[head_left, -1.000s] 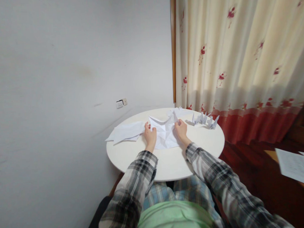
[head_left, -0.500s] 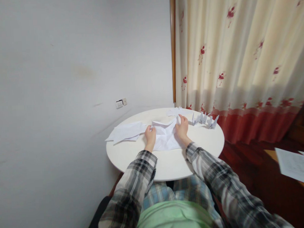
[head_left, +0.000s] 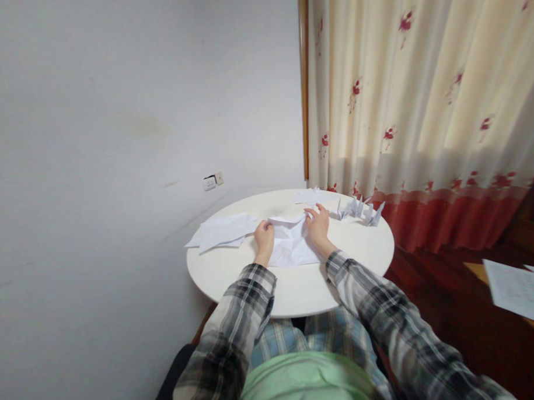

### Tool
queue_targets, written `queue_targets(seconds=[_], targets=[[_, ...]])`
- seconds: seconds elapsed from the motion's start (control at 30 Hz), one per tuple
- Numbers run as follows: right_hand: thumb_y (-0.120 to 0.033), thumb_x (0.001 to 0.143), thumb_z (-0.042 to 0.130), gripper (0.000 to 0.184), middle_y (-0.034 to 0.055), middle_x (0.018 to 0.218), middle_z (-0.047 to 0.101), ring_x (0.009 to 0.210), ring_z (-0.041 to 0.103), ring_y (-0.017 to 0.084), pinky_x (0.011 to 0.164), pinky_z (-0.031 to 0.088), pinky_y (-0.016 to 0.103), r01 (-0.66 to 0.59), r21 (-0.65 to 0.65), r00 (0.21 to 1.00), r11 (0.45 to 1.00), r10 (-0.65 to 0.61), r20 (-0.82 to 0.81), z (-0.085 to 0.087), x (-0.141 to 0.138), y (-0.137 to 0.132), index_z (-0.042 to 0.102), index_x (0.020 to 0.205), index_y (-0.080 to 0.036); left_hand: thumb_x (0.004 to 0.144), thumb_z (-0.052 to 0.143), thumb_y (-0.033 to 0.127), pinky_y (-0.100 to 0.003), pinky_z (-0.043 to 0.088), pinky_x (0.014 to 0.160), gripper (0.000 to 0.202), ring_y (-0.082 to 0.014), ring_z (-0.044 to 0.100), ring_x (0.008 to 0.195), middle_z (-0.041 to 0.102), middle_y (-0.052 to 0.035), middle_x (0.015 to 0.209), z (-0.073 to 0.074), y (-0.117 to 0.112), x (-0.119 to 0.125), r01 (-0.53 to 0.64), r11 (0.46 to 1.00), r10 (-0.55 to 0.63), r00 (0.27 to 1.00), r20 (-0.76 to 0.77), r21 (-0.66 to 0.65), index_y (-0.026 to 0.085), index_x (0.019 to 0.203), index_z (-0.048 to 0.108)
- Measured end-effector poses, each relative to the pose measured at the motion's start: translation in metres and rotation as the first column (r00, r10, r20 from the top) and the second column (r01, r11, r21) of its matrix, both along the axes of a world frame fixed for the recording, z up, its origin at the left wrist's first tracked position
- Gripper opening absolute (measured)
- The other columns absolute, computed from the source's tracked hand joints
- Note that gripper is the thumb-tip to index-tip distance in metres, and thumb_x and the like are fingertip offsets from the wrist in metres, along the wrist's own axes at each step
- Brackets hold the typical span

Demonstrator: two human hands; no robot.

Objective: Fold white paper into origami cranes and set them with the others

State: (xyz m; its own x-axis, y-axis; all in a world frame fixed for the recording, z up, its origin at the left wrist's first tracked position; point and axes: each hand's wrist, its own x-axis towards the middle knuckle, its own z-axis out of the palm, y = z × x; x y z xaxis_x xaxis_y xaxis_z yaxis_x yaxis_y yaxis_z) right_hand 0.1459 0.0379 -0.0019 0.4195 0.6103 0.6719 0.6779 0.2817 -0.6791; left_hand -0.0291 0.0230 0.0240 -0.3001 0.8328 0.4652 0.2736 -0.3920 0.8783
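Observation:
A creased white sheet of paper lies on the round white table, its far edge lifted a little. My left hand is closed on the sheet's left edge, thumb on top. At the right edge my right hand pinches the paper near its far corner, with the index finger reaching over it. Just left of my left hand rests a small pile of white paper sheets. Several folded paper cranes stand beyond my right hand, toward the table's right rim.
More white paper lies at the table's far edge. A wall with a socket borders the left side. A floral curtain hangs behind on the right. At the lower right, written sheets rest on a wooden surface.
The sheet's raised far edge has come down lower, nearer the table. My right hand's fingers have shifted inward over its corner. My left hand stays at the left edge.

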Motion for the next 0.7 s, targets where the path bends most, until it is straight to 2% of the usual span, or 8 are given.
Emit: queue_targets(seconds=[0.2, 0.43, 0.7], targets=[[-0.012, 0.081, 0.053, 0.036, 0.0158, 0.145, 0.052, 0.137, 0.042, 0.029, 0.116, 0.03, 0.048, -0.042, -0.01, 0.999, 0.999, 0.043, 0.019, 0.0015, -0.002, -0.0036, 0.078, 0.106, -0.02, 0.071, 0.048, 0.01, -0.027, 0.036, 0.07, 0.018, -0.0161, 0.047, 0.068, 0.049, 0.0032, 0.06, 0.0005, 0.0, 0.0009, 0.0, 1.0, -0.001, 1.0, -0.027, -0.013, 0.022, 0.057, 0.046], [-0.014, 0.082, 0.055, 0.025, 0.0159, 0.146, 0.053, 0.138, 0.042, 0.03, 0.116, 0.029, 0.049, -0.056, -0.05, 0.998, 0.997, 0.057, 0.014, 0.0025, -0.0031, -0.0061, 0.077, 0.092, -0.018, 0.071, 0.047, 0.01, -0.028, 0.036, 0.071, 0.018, -0.0168, 0.049, 0.07, 0.052, 0.0022, 0.062, 0.0, 0.0004, 0.0005, 0.004, 1.0, -0.006, 0.999, -0.047, -0.029, 0.022, 0.058, 0.048], [-0.017, 0.081, 0.053, 0.017, 0.0183, 0.138, 0.057, 0.132, 0.046, 0.031, 0.114, 0.031, 0.051, -0.011, -0.044, 1.0, 0.999, 0.01, -0.021, 0.0085, -0.0052, -0.0094, 0.071, 0.081, -0.017, 0.076, 0.049, 0.013, -0.029, 0.035, 0.071, 0.022, -0.0158, 0.044, 0.065, 0.048, 0.0032, 0.06, -0.0064, 0.0076, -0.0023, -0.144, 0.987, 0.138, 0.987, -0.083, -0.071, 0.023, 0.058, 0.042]])
